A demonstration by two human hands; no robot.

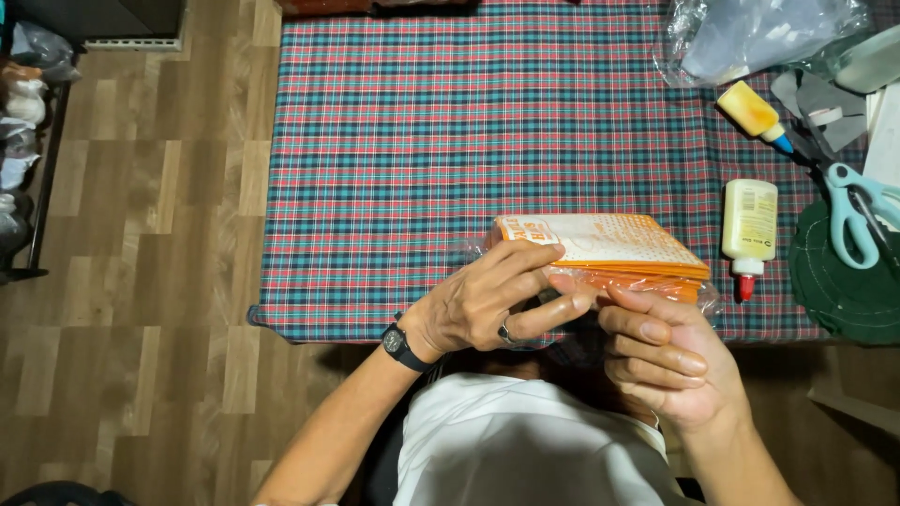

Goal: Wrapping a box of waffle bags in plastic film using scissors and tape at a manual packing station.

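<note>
Orange paper pack (605, 251) in clear wrap sat mid-frame over the plaid tablecloth's (422, 141) near edge — your left hand (487, 300) and right hand (661, 351) both gripped it, glue bottle (749, 225) just right.

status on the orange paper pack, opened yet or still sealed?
Done: the supplies are laid out on the plaid cloth, with two glue bottles and scissors at the right. In hand: the left hand and right hand both grip the near end of the orange paper pack, fingers at its clear wrapper. Left: no sheet is out, and the glue and scissors lie untouched. Whether the wrapper is open, I cannot tell.
</note>
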